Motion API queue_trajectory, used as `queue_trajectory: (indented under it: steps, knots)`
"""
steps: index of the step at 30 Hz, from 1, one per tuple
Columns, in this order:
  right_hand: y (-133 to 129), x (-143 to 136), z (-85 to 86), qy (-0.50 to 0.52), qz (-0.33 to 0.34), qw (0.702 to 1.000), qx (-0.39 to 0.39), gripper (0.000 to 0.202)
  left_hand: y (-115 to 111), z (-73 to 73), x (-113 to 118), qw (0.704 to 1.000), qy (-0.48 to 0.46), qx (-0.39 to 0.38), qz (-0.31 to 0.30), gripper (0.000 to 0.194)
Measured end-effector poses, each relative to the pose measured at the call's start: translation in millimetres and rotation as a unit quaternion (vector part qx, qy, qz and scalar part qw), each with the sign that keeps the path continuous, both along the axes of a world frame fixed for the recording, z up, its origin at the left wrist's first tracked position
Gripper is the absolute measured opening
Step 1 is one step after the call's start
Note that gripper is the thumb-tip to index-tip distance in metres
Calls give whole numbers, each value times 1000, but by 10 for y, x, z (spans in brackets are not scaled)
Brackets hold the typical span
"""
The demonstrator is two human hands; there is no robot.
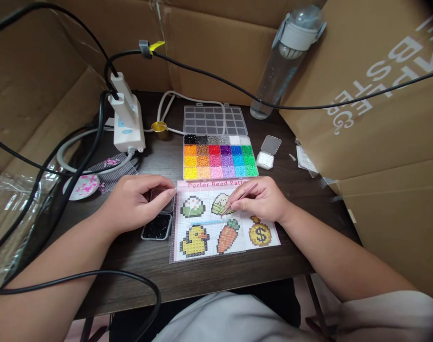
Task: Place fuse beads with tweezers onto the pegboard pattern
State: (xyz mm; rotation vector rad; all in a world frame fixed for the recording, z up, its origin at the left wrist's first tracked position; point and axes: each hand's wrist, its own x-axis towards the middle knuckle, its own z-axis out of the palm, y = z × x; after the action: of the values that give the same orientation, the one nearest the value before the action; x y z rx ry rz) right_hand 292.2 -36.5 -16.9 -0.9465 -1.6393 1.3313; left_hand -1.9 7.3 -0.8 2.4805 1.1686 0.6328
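My right hand [261,202] is closed around a pair of thin reddish tweezers [245,192]. Their tips point down at the clear pegboard [172,254], just below the cabbage-like picture. Whether a bead sits between the tips is too small to tell. The pegboard lies over a Perler bead pattern sheet [277,241] with a duck [195,241], a carrot [228,236] and a money bag [259,232]. My left hand [141,202] pinches thumb and forefinger together at the board's upper left corner. Below it sits an open small box of black beads [156,226], its lid partly covered by the hand.
Behind the sheet stands an open bead case [218,156] sorted by colour. A small box of white beads [265,160] is to its right. A power strip [128,121], a gold cup [160,129], a water bottle [284,61] and black cables surround the table; cardboard walls enclose it.
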Motion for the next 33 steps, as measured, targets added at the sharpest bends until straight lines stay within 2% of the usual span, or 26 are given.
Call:
queue_trajectory:
  steps: [10,20,33]
  knots:
    - [17,-10,26,-52,19,998,-13,15,-6,3,7,1000,1,-7,6,24]
    - [32,3,5,-38,11,997,-60,21,-18,40,25,999,12,-37,17,26]
    - [113,-24,12,-17,10,995,-99,15,-23,42,30,999,15,-41,23,27]
